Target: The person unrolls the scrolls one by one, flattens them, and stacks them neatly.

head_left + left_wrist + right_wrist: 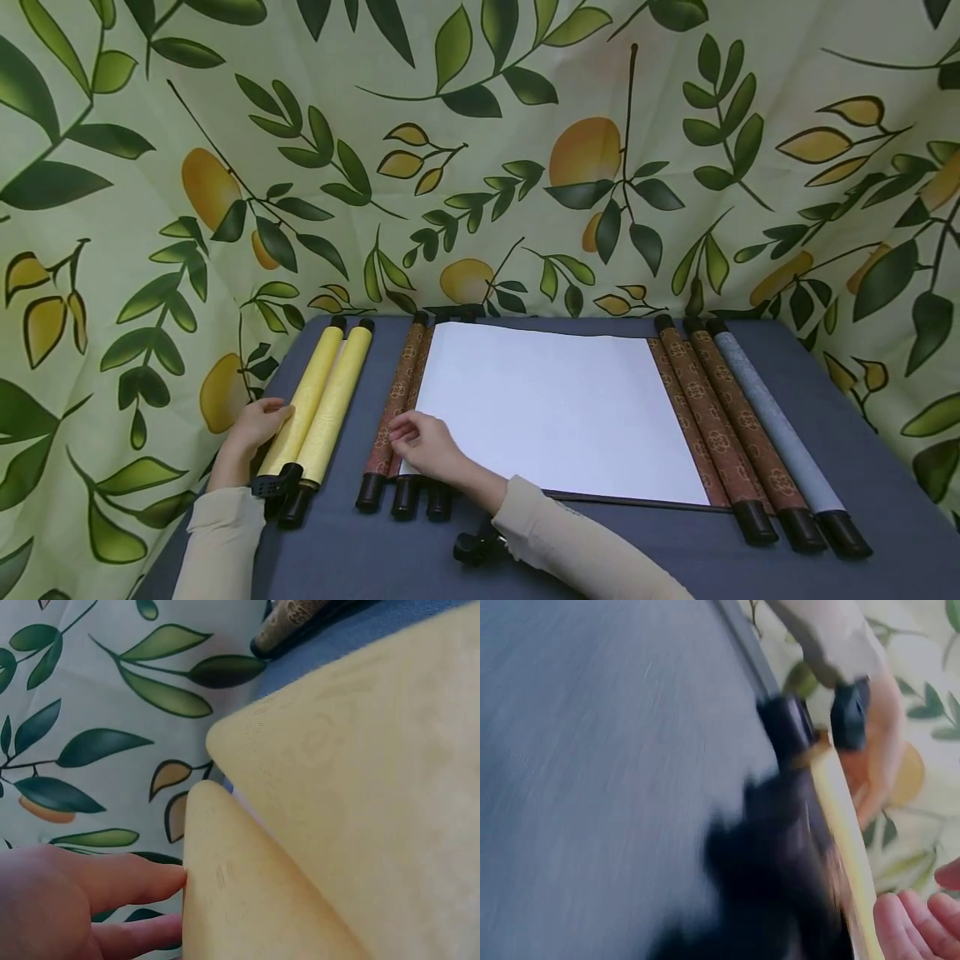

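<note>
Two yellow rolls (pixel 336 400) with black end knobs lie side by side at the left of the table, a thin pale strip showing between them. My left hand (pixel 257 423) is at the outer side of the left roll, and in the left wrist view its fingertips touch the yellow surface (pixel 247 900). Over the left edge of a wide white sheet (pixel 540 408), near a brown patterned roll (pixel 397 400), hovers my right hand (pixel 429 447). Its fingers (pixel 911 922) are loosely bent, thumb apart, and hold nothing. The right wrist view is partly blurred.
Right of the white sheet lie brown patterned rolls (pixel 712 417) and a light blue-grey roll (pixel 780 425), all with black knobs. More black knobs stick out below the sheet's left corner. A dark blue cloth (pixel 322 558) covers the table; leaf-print fabric (pixel 480 167) hangs behind and around it.
</note>
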The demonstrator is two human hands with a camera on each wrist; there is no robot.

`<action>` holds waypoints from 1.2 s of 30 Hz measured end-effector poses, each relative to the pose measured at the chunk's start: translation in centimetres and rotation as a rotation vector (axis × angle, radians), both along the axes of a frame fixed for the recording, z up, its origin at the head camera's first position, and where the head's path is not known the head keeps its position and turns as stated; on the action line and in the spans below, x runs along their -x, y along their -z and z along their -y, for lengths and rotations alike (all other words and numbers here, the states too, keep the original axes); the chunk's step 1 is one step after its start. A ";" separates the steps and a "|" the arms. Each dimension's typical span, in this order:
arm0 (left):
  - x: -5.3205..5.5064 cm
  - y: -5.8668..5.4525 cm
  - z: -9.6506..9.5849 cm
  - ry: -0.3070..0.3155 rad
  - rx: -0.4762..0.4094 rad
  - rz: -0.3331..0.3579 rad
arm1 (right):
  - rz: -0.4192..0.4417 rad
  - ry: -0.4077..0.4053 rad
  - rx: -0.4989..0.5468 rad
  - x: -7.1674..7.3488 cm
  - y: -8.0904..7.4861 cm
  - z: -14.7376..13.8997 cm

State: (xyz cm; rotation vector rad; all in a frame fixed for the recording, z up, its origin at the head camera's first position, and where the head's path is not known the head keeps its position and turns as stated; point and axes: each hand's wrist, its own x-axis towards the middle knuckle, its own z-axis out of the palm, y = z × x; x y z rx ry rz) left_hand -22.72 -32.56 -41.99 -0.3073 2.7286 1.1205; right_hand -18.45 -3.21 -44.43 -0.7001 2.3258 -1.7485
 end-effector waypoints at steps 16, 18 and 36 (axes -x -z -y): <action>-1.3 -0.7 0.1 0.116 -0.002 0.107 | 0.554 0.049 0.066 -0.6 0.2 10.2; -1.3 -0.7 0.1 0.126 0.004 0.104 | 0.599 0.048 0.103 -0.5 0.3 10.5; -1.6 0.3 -1.3 0.127 -0.320 0.128 | 0.506 0.113 0.001 0.8 -0.4 10.3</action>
